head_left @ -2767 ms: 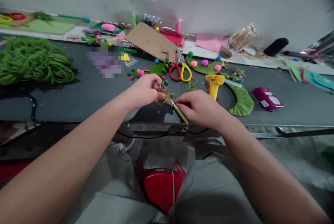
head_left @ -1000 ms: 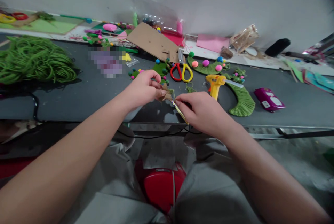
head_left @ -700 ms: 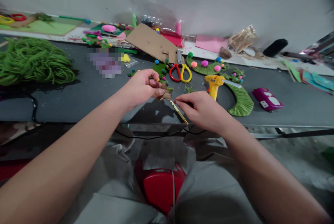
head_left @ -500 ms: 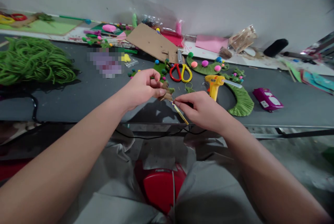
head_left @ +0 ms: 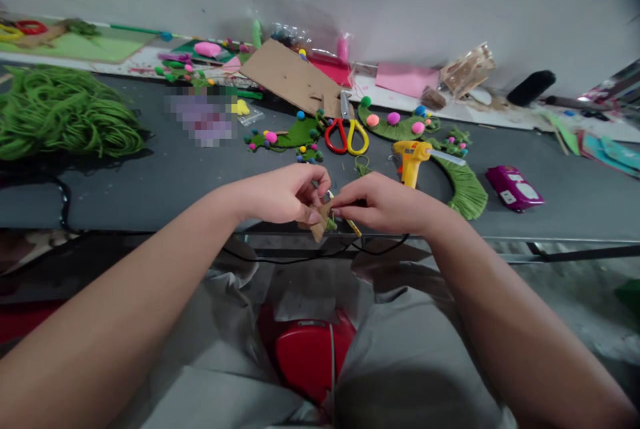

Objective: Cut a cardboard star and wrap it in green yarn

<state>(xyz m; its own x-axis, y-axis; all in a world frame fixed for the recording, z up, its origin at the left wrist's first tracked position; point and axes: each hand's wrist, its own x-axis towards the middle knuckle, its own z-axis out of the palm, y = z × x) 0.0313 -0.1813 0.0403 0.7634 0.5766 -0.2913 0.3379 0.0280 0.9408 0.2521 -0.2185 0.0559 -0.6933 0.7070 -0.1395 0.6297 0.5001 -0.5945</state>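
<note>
Close to the table's front edge, my left hand (head_left: pixel 293 194) is closed on a small brown cardboard star (head_left: pixel 319 225), its points tilted down. A bit of green yarn (head_left: pixel 331 223) lies against the star's right side. My right hand (head_left: pixel 383 203) is closed in a pinch at that side, thumb and forefinger touching or nearly touching the star. What sits between those fingertips is too small to make out. Partly covered by the right hand, a thin yellow patterned stick (head_left: pixel 355 227) lies at the table edge.
Behind my hands lie red-and-yellow scissors (head_left: pixel 345 135) and pompom-covered green pieces (head_left: pixel 300 132). A yellow glue gun (head_left: pixel 413 161) rests by a green yarn-wrapped ring (head_left: pixel 467 192), with a purple packet (head_left: pixel 514 187) farther right. A green yarn heap (head_left: pixel 65 115) is at left, cardboard (head_left: pixel 295 75) at back.
My left hand has come down and nearer me with the star, turning it. The right hand stays close beside it, still pinching. Pompom pieces behind the left hand are now uncovered.
</note>
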